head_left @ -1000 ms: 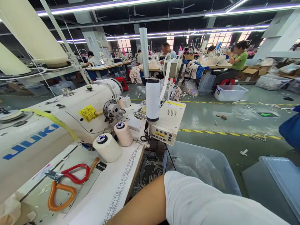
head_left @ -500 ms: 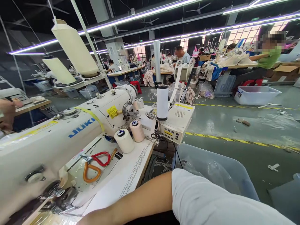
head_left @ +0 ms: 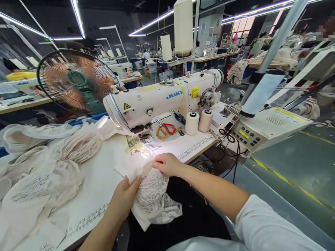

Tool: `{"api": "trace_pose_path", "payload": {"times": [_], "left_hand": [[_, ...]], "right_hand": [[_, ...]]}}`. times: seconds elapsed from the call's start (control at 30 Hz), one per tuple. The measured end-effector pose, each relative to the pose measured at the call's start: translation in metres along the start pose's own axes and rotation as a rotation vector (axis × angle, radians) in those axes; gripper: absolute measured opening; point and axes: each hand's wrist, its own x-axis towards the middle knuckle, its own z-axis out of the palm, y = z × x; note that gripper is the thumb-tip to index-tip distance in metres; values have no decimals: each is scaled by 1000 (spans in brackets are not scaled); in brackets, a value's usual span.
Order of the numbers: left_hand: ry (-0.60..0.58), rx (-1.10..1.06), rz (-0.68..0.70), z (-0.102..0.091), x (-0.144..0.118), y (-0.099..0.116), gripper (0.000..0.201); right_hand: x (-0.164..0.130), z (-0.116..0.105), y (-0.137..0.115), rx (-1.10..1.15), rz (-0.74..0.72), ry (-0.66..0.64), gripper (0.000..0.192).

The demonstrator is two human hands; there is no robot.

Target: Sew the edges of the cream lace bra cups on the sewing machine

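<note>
At the worktop's [head_left: 99, 181] near edge, our left hand [head_left: 124, 198] pinches the lace garment [head_left: 153, 200] from below while our right hand [head_left: 167, 164] closes on its top, before the sewing machine [head_left: 162, 99] at the far edge.

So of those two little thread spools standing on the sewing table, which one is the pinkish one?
The right-hand spool, nearer the control box, is pinkish beige. The spool on its left, closer to the scissors, is plain cream-white.
</note>
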Motion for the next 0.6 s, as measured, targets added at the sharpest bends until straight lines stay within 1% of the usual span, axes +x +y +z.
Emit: {"api": "trace_pose_path", "payload": {"times": [0.07,0.13,0.2,0.23,0.27,0.3,0.33,0.4,0.43,0.47,0.5,0.53,0.57,0.6], "left_hand": [[-42,-65,-60,8,-6,0,30],[-25,-136,-110,10,-8,-1,26],[-4,-176,-141,9,-7,0,24],[-7,-184,-153,7,-7,0,24],[-17,-191,-167,6,-6,1,24],[-34,-199,-180,4,-5,0,25],[-55,-212,-196,4,-5,0,25],[-106,-254,-227,5,-5,-2,26],[-130,-278,-246,6,-5,-3,27],[-153,-300,-263,7,-5,-3,28],[-176,-313,-276,9,-5,-3,30],[-192,-316,-281,10,-4,-2,31],[-207,-308,-273,10,-2,0,33],[-215,-284,-248,10,2,4,35]], "right_hand": [[-11,-5,0,-37,-4,63,19],[-26,-13,6,-63,-12,200,8],[-44,-21,19,-52,-38,377,16],[-54,-24,27,-22,-58,429,24],[-64,-25,35,16,-65,399,36],[-74,-24,42,62,-69,306,46],[-82,-19,48,121,-79,181,54],[-94,-1,55,286,-125,-81,68],[-97,12,56,398,-145,-183,75],[-97,26,54,529,-149,-256,82],[-96,41,52,715,-127,-323,86],[-94,54,49,912,-91,-355,87],[-91,64,46,1045,-63,-360,83],[-88,72,43,1118,-59,-356,78]]}}
